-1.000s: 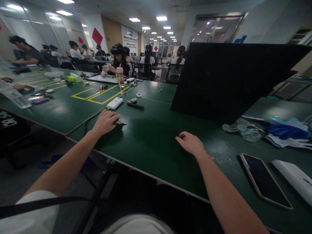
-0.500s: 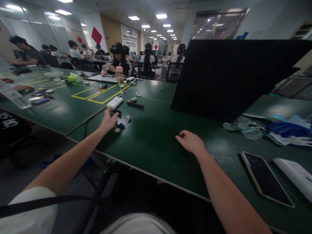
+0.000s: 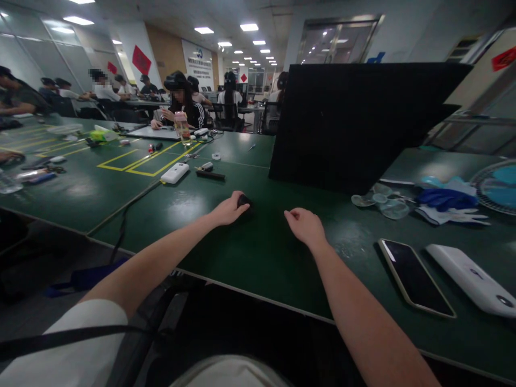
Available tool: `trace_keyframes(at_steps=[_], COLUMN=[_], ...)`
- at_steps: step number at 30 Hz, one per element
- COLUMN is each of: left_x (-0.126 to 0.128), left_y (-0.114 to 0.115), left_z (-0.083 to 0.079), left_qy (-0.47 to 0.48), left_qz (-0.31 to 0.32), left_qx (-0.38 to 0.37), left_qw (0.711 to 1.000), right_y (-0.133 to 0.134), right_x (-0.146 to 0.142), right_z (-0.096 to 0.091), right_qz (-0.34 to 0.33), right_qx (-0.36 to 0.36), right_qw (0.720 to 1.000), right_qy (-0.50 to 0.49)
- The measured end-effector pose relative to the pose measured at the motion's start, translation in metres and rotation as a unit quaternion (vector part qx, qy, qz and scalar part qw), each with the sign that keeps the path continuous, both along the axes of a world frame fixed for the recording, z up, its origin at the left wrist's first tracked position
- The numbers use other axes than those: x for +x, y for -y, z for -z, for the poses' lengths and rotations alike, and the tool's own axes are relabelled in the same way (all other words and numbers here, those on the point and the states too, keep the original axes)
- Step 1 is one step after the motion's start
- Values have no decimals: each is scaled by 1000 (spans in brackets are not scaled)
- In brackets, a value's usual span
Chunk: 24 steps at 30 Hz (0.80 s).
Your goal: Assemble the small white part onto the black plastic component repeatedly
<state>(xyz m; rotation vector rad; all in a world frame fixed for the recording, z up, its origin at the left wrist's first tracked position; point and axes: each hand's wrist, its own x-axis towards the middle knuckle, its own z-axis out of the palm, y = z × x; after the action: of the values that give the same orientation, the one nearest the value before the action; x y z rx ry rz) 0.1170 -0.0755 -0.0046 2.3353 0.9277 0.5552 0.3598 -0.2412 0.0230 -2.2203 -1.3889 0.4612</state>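
Note:
My left hand [image 3: 231,208] is closed round a small black rounded object [image 3: 243,201], held low over the green table just left of the middle. The fingers cover most of it, so its kind does not show. To its right, my right hand [image 3: 307,227] is at the table with fingers curled in and thumb and forefinger together. Whatever lies inside those curled fingers, if anything, is hidden. A gap of bare green tabletop [image 3: 268,231] separates the two hands.
Beyond my left hand lie a white power bank [image 3: 174,173] and a dark bar [image 3: 210,175]. A large black panel [image 3: 342,123] stands behind my right hand. At right are a phone [image 3: 417,277], another white device [image 3: 471,277] and gloves [image 3: 447,199]. A person [image 3: 193,114] sits across.
My left hand has moved right with the black object, closer to my right hand. Small white pieces beside it earlier no longer show there. The right hand's fingers have drawn together. The view has turned right.

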Motion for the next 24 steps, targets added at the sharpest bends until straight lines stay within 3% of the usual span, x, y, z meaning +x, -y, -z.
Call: trace_keyframes(at_steps=[4, 8, 10, 13, 16, 19, 22, 24], left_x=[46, 78, 86, 86, 72, 48, 18, 3], left_y=[57, 103, 112, 108, 88, 61, 39, 32], left_z=[-5, -7, -7, -7, -6, -2, 4, 5], left_qy=[-1, 3, 7, 49, 162, 264, 261, 200], left_qz=[134, 221, 229, 212, 159, 43, -66, -82], left_qx=[14, 17, 6, -58, -115, -107, -82, -66], left_qw=[991, 975, 973, 974, 967, 958, 960, 974], right_y=[5, 6, 4, 3, 8, 17, 25, 26], right_x=[16, 29, 32, 28, 15, -11, -41, -56], right_z=[-8, -11, -10, -11, -17, -26, -28, -24], right_qz=[103, 175, 176, 143, 56, -118, -287, -352], right_qx=[113, 199, 204, 187, 204, 206, 113, 65], right_qw=[988, 964, 963, 972, 977, 970, 947, 929], right_qy=[-8, 4, -9, -10, 12, 59, 90, 99])
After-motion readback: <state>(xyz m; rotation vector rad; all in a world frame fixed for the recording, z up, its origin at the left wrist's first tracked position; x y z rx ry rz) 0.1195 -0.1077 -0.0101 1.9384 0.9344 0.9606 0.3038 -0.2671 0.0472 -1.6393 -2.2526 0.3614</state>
